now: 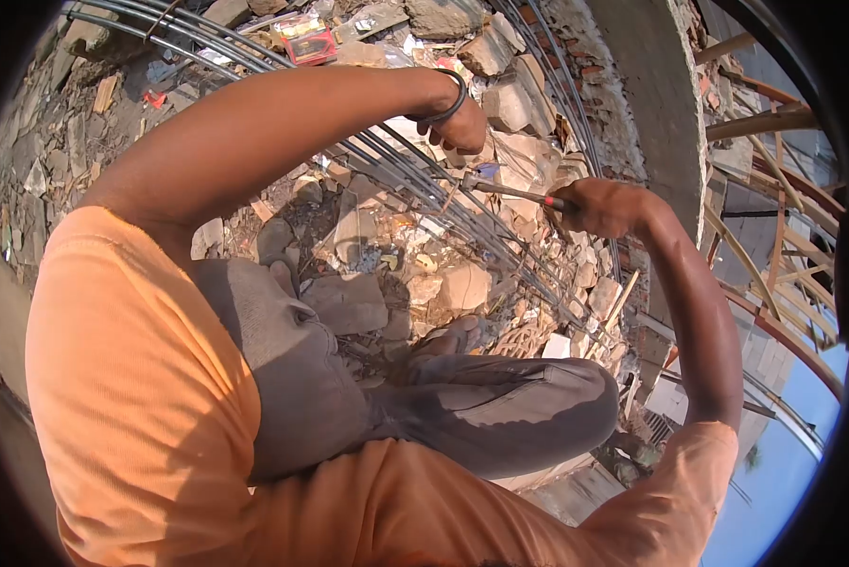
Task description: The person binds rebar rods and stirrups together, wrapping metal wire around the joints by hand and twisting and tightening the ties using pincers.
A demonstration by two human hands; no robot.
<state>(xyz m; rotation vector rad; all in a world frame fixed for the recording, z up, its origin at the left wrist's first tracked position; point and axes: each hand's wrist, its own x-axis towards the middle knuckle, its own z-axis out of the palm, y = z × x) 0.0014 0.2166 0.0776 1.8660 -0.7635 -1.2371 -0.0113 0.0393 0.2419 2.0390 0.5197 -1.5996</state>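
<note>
My right hand [599, 207] is wrapped round the dark and red grip of a metal tool [514, 192], whose head lies over a bundle of steel rods [415, 170]. Near the upper middle is my left hand [460, 128], with a dark band round the wrist. Its fingers curl down over the rods close to the tool's head, and what they hold, if anything, is hidden. The rods run slantwise from the upper left to the lower right, above broken stones.
Rubble and stone pieces [349, 302] cover the ground round my feet. A red package [309, 45] lies at the top. More rods run beside a concrete beam [656, 142]. Wooden poles [765, 123] stand at the right.
</note>
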